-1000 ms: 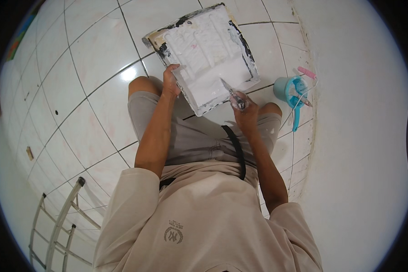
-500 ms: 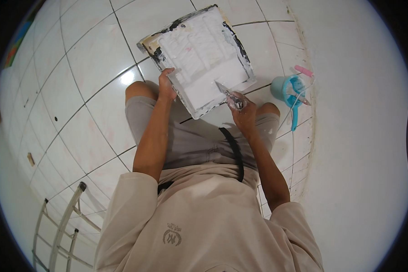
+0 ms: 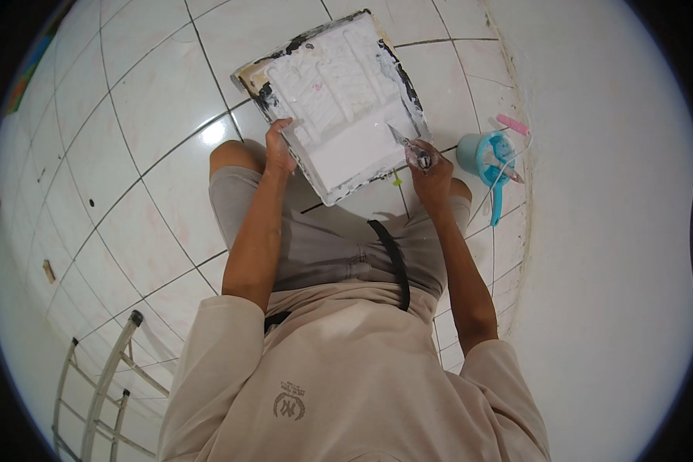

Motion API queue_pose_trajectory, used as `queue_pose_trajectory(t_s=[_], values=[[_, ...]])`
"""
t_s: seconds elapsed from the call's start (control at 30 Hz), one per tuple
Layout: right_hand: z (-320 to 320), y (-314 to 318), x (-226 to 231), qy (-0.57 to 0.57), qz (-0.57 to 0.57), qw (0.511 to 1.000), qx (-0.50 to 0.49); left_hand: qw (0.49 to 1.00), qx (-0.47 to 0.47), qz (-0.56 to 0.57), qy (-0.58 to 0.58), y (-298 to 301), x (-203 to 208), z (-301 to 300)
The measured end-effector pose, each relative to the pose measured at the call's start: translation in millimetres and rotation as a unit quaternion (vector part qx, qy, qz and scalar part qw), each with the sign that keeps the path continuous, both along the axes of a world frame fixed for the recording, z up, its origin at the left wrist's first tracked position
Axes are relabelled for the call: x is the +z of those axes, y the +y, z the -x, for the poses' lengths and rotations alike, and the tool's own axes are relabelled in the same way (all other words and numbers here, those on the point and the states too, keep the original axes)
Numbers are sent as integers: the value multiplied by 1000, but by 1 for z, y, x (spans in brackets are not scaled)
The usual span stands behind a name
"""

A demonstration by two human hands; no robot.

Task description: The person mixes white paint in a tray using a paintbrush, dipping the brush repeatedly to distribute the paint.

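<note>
In front of you, your left hand (image 3: pixel 279 148) gripped the side of a paint tray (image 3: pixel 410 89), while your right hand (image 3: pixel 431 173) clasped a putty knife (image 3: pixel 400 137) over its white paint (image 3: pixel 350 158).

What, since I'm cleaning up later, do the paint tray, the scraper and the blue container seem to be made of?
Paint tray: probably matt plastic; raised ribs suggest moulding, though white coating and dark smears hide much of it.
Scraper: blade likely dull metal, being thin and grey; smears leave the handle unclear.
Blue container: seemingly smooth plastic, judging by its bright colour and evenly curved wall.
</note>
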State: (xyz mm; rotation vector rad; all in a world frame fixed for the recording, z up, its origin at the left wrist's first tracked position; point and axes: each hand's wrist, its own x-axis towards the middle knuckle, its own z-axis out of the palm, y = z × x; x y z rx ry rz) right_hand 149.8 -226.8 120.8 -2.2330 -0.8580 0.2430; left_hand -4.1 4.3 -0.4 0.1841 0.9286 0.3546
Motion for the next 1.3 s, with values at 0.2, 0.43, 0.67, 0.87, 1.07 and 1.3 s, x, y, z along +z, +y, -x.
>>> queue_pose_trajectory(t_s=[0.2,0.43,0.67,0.87,1.07,1.3], values=[[-12,6,5,-21,4,999,-47,999,-7,27,-17,5,-13,5],[2,4,4,19,-13,999,-24,999,24,26,-17,1,-4,3],[-7,-7,-4,-19,-5,999,-50,998,37,17,-57,1,-3,2],[5,-6,3,25,-57,998,-31,998,68,5,-16,1,-13,3],[-15,-2,3,-3,-25,997,-69,997,57,34,-32,0,-12,-4],[-9,9,19,-12,-55,998,-31,997,70,19,-20,1,-13,-1]])
